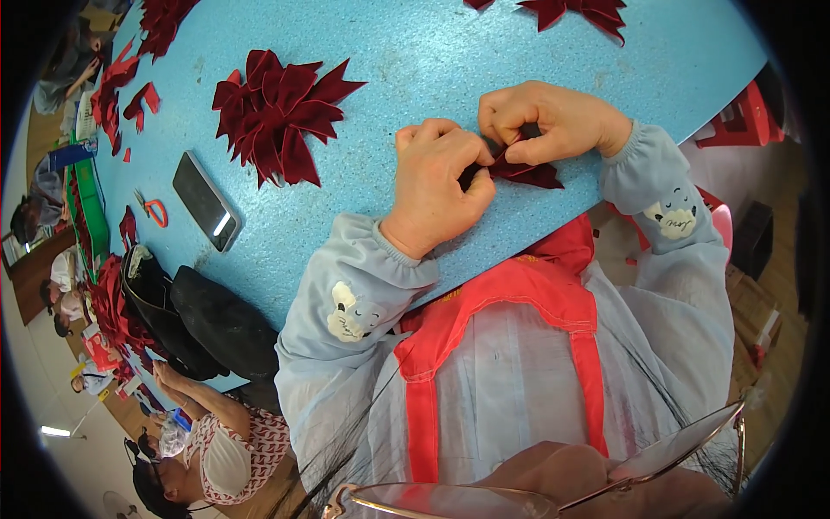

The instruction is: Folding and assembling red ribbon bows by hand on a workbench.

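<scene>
Near the table's front edge, my left hand (438, 183) and my right hand (553, 124) meet with bent, pinching fingers. Both grip a dark red velvet ribbon (529, 171), whose pointed, notched end sticks out below the right fingers. The rest of the ribbon is hidden behind my fingers. Further left on the blue table (406, 65) lies a pile of dark red velvet ribbon bows (281, 112) with pointed ends, apart from my hands.
A phone (206, 201) and orange-handled scissors (153, 210) lie on the left. Black bags (220, 316) sit at the left edge. More red ribbon bows (581, 13) lie at the far side. A co-worker (229, 441) sits at lower left; a red plastic stool (743, 117) stands at right.
</scene>
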A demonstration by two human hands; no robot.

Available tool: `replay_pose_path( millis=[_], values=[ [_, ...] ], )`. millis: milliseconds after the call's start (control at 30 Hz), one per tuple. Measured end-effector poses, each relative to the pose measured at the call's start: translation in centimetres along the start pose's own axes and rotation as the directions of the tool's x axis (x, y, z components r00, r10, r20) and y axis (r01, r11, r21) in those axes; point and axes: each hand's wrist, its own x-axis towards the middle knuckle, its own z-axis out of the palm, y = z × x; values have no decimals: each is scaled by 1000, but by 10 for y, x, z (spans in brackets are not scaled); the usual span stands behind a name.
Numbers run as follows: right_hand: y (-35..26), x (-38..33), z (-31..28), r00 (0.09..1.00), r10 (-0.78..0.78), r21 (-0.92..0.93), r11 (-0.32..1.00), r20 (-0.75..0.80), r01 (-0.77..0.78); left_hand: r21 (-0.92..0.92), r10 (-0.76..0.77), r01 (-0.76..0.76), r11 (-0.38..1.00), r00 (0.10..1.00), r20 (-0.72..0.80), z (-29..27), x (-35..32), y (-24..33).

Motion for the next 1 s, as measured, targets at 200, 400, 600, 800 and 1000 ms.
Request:
replay_pose_path(
  millis=[200, 400, 600, 800, 1000],
  values=[
    [-2, -2, 4, 997, -72, -80, 994, -28, 69, 19, 7, -7, 1000, 1000, -15, 1, 1, 1],
    [9, -5, 1, 987, -143, -111, 985, -77, 134, 88, 29, -29, 996, 1000, -6, 3, 2, 4],
    [10, -4, 3, 977, -39, 94, 994, -211, 60, 101, 45, -44, 994, 999, -2, 1, 3, 2],
    [-2, -2, 9, 939, 16, 146, 989, -345, 37, -7, -92, 92, 996, 995, -23, -2, 1, -2],
    [-4, 2, 13, 797, 293, 252, 951, -528, -182, 57, -9, 43, 997, 866, -500, -9, 9, -6]
  ],
)
